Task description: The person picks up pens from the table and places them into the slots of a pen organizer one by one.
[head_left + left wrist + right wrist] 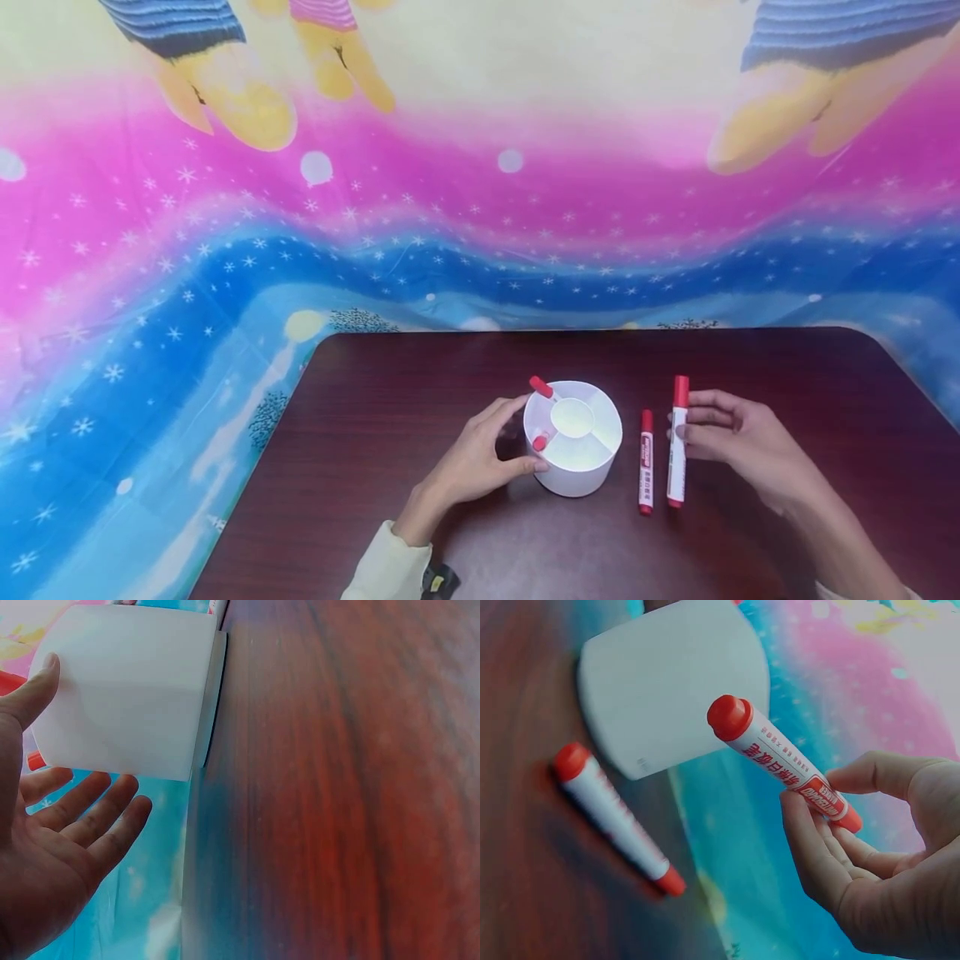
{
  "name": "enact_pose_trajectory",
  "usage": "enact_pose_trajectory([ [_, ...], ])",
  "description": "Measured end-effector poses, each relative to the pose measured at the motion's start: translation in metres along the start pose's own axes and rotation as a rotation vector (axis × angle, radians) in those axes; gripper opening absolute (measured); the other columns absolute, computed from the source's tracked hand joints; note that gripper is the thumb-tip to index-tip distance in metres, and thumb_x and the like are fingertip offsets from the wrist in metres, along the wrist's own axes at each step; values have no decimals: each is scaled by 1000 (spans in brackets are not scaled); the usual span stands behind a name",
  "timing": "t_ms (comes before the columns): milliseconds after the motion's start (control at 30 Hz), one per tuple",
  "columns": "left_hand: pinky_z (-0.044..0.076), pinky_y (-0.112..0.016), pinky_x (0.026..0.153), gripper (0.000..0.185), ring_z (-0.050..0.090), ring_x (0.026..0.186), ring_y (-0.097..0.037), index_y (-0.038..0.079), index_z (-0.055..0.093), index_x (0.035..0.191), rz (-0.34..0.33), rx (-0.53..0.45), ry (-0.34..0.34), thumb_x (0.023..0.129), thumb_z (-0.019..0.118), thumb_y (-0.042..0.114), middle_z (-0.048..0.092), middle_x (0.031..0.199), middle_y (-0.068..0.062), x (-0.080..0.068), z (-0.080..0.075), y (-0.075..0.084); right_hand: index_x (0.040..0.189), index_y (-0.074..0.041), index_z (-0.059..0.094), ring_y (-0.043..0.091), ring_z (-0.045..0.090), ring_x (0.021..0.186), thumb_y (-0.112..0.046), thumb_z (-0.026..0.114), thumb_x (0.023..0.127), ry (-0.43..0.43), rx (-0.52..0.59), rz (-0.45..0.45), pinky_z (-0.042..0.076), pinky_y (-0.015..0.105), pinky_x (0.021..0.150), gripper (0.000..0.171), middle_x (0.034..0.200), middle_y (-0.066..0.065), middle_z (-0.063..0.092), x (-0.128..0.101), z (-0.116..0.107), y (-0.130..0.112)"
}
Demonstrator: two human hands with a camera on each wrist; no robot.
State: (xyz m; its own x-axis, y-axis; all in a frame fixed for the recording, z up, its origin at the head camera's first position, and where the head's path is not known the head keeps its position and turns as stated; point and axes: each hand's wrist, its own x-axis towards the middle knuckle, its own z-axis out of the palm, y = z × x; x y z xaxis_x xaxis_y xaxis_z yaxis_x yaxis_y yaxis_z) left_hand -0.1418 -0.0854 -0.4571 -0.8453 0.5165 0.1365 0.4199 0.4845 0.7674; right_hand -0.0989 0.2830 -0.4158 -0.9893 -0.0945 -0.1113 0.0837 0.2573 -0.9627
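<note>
A white round divided container stands on the table, with a round cup in its middle. Inside it lean two markers whose red ends show, one red end at the back left and another red end nearer the front. My left hand holds the container's left side, thumb at the front and fingers round the back. My right hand pinches a white whiteboard marker with red ends between thumb and fingers, raised in the right wrist view. A similar marker lies on the table, between container and right hand.
The dark wood table has rounded far corners. Behind it hangs a colourful cloth with snowflakes, down to the table's back edge. A black object shows by the left sleeve.
</note>
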Motion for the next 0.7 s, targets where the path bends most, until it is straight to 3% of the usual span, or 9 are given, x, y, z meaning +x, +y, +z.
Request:
enact_pose_trajectory([
  [400,59,-37,107,90,64,125,-16,29,46,163,3,-3,8,87,89,47,63,143,4,-2,-2,-1,147,6,45,11,79,99,-10,73,102,-5,37,-85,66,27,84,55,112,-7,72,13,12,-38],
  [700,59,-35,107,91,64,126,-16,30,45,164,-2,8,2,86,90,47,62,144,5,1,-2,0,139,-7,55,14,77,97,-5,73,101,-11,158,-151,66,26,84,42,112,1,71,27,27,-60],
])
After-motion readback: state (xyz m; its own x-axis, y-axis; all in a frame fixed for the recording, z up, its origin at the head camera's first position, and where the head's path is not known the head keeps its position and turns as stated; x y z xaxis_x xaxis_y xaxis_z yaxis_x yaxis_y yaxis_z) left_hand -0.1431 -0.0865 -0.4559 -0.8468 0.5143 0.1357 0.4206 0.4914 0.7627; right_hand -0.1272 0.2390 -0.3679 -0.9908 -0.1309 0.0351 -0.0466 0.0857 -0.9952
